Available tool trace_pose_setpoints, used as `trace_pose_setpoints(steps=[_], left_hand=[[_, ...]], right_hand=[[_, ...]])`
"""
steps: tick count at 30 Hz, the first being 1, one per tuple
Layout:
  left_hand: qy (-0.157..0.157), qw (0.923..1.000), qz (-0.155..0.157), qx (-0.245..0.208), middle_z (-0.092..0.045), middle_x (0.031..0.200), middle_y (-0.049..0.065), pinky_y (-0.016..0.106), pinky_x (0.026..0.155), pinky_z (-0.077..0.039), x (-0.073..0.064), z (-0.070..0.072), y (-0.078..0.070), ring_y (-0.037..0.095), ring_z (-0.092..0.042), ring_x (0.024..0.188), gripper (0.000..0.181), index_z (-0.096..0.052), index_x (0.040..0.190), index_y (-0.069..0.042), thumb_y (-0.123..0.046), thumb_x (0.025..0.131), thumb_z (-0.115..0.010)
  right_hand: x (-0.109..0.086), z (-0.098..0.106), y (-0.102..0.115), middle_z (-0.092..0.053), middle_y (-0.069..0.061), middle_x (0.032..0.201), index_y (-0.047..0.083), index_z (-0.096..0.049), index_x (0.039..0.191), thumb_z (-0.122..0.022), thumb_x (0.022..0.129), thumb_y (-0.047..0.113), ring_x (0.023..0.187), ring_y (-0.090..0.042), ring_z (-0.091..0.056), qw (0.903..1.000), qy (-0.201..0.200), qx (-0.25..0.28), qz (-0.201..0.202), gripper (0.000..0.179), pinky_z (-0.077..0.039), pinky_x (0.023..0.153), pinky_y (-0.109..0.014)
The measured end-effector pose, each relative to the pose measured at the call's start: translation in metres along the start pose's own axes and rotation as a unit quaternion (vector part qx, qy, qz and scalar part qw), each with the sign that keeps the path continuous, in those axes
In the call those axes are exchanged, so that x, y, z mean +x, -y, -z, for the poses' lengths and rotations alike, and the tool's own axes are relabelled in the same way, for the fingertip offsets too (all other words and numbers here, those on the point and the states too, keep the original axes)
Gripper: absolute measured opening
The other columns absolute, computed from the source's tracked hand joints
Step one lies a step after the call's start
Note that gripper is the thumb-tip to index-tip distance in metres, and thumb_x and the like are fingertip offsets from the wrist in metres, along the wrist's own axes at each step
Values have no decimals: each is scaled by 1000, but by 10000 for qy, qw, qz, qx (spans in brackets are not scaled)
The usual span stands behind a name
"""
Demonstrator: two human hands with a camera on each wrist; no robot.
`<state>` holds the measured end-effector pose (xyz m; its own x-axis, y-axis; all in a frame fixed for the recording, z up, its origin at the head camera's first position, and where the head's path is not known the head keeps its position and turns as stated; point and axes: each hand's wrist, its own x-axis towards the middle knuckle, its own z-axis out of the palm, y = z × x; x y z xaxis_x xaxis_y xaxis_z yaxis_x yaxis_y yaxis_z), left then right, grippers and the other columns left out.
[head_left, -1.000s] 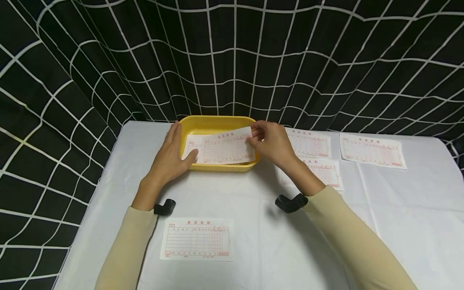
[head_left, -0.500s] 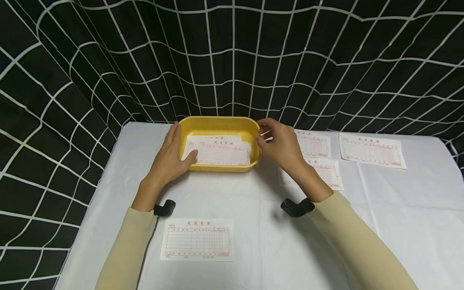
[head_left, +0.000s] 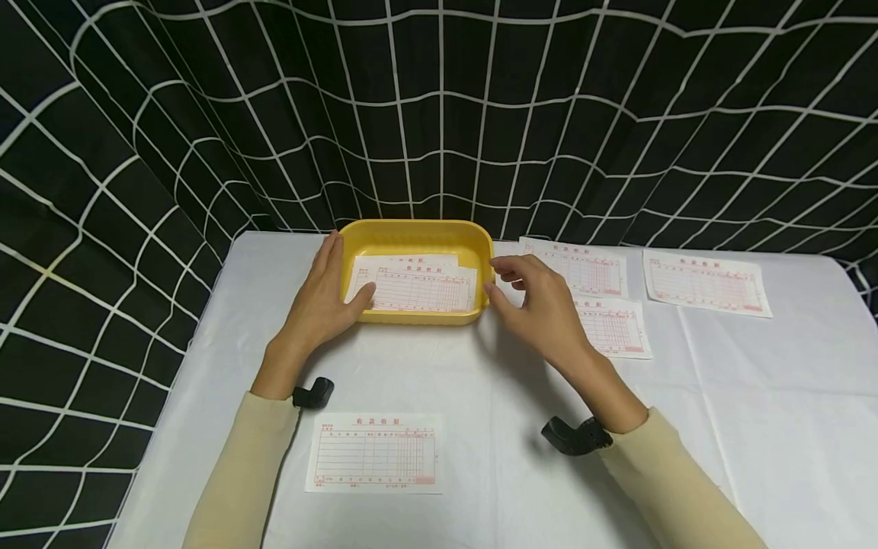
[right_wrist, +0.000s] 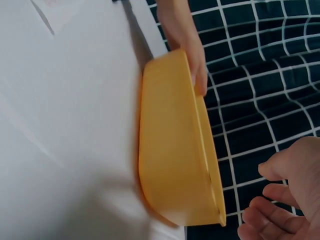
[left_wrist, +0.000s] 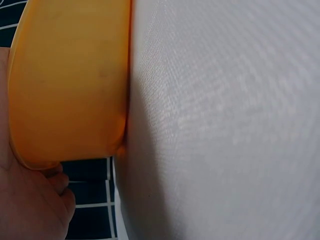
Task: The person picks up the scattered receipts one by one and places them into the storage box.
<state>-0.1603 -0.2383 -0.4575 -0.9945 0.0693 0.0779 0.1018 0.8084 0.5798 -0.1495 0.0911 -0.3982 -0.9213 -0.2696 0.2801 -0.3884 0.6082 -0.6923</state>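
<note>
A yellow plastic tray [head_left: 418,319] stands at the back of the table, with printed receipt slips [head_left: 425,290] lying overlapped inside it. My left hand [head_left: 317,293] grips the tray's left end, its thumb over the front rim and its fingers along the outer side. In the left wrist view, fingertips curl round behind the tray wall [left_wrist: 70,90]. Beside the right end is my right hand [head_left: 542,301], fingers loosely bent and holding nothing. The right wrist view shows a gap between that hand [right_wrist: 285,195] and the tray [right_wrist: 172,140].
One receipt slip [head_left: 374,454] lies flat near the front of the white-covered table [head_left: 480,488]. To the right are more slips, one at the back [head_left: 583,267], one partly behind my right hand [head_left: 613,328], and one farther right [head_left: 706,282]. A dark checked cloth [head_left: 439,114] hangs behind.
My right hand has let go of a receipt slip, which now lies flat in the tray. That hand has drawn back slightly toward the front right. The left hand stays put.
</note>
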Motion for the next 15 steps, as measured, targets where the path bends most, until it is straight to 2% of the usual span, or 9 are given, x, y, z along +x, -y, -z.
trace_pose_setpoints(steps=[7,15], left_hand=[[8,10000,-15,-19,-8,180,13,53,134,-23,0,-1,-1,32,-14,167,99,-9,170,-2,-46,98,-61],[35,10000,15,4,-7,180,13,54,134,-23,-1,-1,-2,32,-15,167,99,-9,170,-3,-47,98,-61]], right_hand=[[-23,-4,7,-74,-18,122,0,-73,127,-75,94,11,107,-36,-71,9999,-80,17,114,35,-57,95,-50],[-48,-15,6,-73,-15,127,3,-70,132,-77,94,15,113,-34,-70,9998,123,88,102,40,-56,98,-49]])
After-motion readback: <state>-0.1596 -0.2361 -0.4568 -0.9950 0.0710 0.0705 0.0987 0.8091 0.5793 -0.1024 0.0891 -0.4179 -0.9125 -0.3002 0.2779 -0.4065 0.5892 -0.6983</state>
